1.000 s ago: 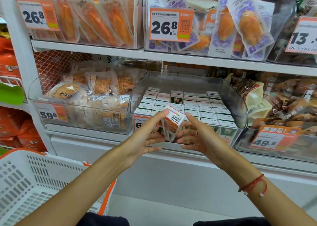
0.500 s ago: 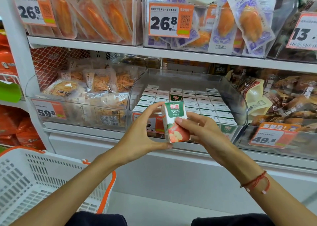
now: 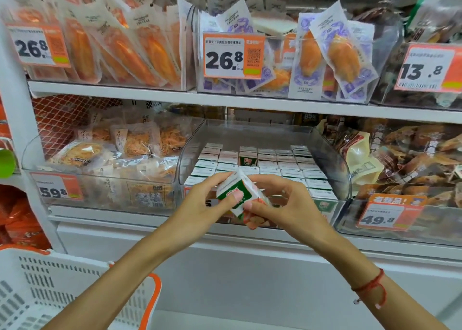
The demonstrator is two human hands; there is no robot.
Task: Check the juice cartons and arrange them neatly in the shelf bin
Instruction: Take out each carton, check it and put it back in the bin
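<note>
- Both hands up in front of the shelf, and between them a juice carton (image 3: 236, 194), tilted, top corner leaning toward 11 o'clock, held just in front of the clear shelf bin's (image 3: 335, 159) front wall
- Left hand (image 3: 200, 204) grips it from the 9 o'clock side: thumb pressed flat across the green face, fingers curled over the top edge
- Right hand (image 3: 282, 204) pinches it from 3 o'clock, thumb tip on the lower white edge, fingers curled round the far side; a red string bracelet (image 3: 372, 288) sits on that wrist
- Inside the bin: rows of cartons (image 3: 282, 165) packed upright, white tops showing, tight side by side; one carton (image 3: 247, 158) at about 12 o'clock of the held one shows a green face where a gap opens in front of it
- Bin at 9 o'clock (image 3: 32, 154) holds clear bags of shredded orange snack, price tag (image 3: 56, 189) reading 59.8 on its front
- Bin at 3 o'clock (image 3: 350, 227) holds brown packaged snacks, with a 49.8 tag (image 3: 390, 215)
- Upper shelf, 12 o'clock: bins of pouches with orange pieces, tag (image 3: 232, 55) reading 26.8
- Down at 7 o'clock, a white shopping basket (image 3: 50, 287) with orange handle; I cannot tell what is inside
</note>
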